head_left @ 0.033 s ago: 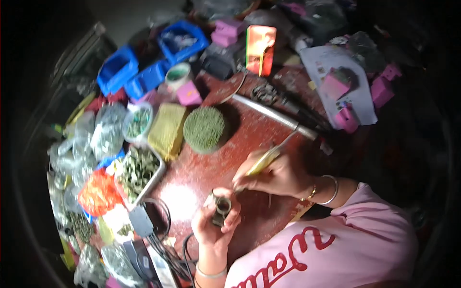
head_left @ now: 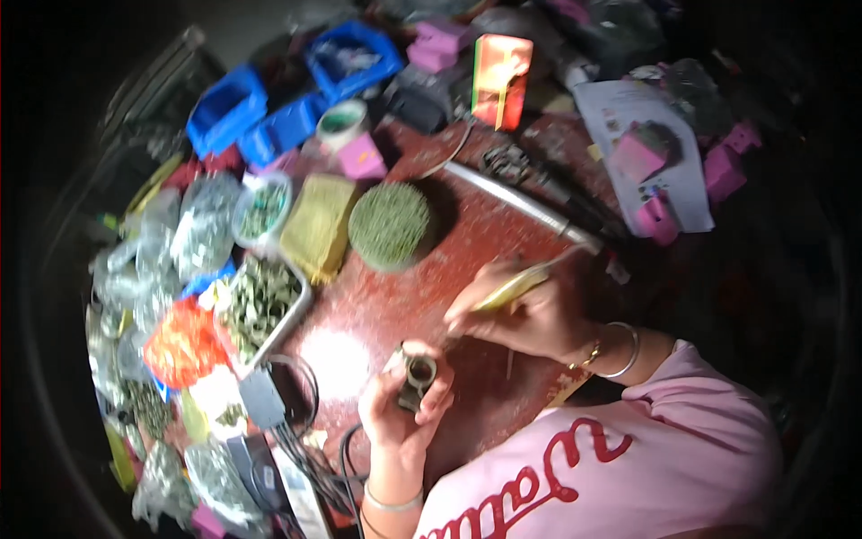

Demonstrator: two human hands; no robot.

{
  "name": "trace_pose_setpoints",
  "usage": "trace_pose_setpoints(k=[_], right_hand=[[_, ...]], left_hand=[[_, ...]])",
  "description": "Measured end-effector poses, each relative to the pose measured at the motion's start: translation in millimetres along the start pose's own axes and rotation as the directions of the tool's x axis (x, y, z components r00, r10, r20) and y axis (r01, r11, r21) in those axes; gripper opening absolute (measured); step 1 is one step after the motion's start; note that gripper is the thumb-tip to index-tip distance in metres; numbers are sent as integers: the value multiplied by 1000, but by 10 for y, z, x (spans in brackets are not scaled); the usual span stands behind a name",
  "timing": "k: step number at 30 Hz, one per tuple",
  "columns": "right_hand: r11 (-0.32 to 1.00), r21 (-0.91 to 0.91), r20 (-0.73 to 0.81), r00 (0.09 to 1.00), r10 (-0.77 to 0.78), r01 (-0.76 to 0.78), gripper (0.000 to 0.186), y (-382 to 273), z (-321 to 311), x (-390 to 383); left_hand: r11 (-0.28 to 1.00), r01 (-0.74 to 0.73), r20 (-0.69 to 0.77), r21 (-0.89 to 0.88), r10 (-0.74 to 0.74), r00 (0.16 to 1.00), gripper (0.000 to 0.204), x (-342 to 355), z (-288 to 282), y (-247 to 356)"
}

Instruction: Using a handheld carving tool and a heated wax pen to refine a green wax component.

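My left hand is closed around a small dark grey-green part with a round, ring-like opening facing up. It is held above the front of the red worktable. To its right, my right hand pinches a slim pen-like tool with a yellow handle. The tool slants down to the left, its back end pointing away to the right. Its working tip is blurred near my fingertips, close to the part but seemingly apart from it.
A round green bristly block stands beyond my hands, beside a yellow block. Left lie a tray of grey-green pieces, an orange bag and cables. Farther back are a metal rod, blue bins and paper.
My right hand with the tool has drawn slightly away from the part in my left hand. Both hands keep their hold. The whole view has shifted a little.
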State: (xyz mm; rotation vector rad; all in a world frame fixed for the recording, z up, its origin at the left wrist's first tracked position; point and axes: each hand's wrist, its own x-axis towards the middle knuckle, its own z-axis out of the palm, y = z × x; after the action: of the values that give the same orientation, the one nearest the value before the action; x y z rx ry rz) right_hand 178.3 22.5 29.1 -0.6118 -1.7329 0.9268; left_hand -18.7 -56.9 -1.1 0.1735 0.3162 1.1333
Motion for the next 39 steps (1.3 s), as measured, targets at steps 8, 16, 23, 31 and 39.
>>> trace_pose_setpoints(k=[8, 16, 23, 31, 39], right_hand=[[999, 30, 161, 987, -30, 26, 16, 70, -7, 70], [993, 98, 268, 959, -90, 66, 15, 62, 43, 76], [992, 76, 237, 965, -114, 99, 18, 62, 50, 111], [993, -45, 142, 985, -102, 109, 14, 92, 36, 121], [998, -48, 122, 992, -22, 28, 13, 33, 22, 107]], left_hand=[[996, -25, -82, -80, 18, 996, 31, 32, -29, 29], [996, -14, -57, -88, 9, 998, 30, -12, -23, 39], [994, -7, -65, -111, 0, 998, 29, -6, -5, 42], [995, 3, -9, -103, -3, 1000, 32, 12, -47, 33], [961, -130, -164, 245, 173, 971, 30, 6, 122, 15]])
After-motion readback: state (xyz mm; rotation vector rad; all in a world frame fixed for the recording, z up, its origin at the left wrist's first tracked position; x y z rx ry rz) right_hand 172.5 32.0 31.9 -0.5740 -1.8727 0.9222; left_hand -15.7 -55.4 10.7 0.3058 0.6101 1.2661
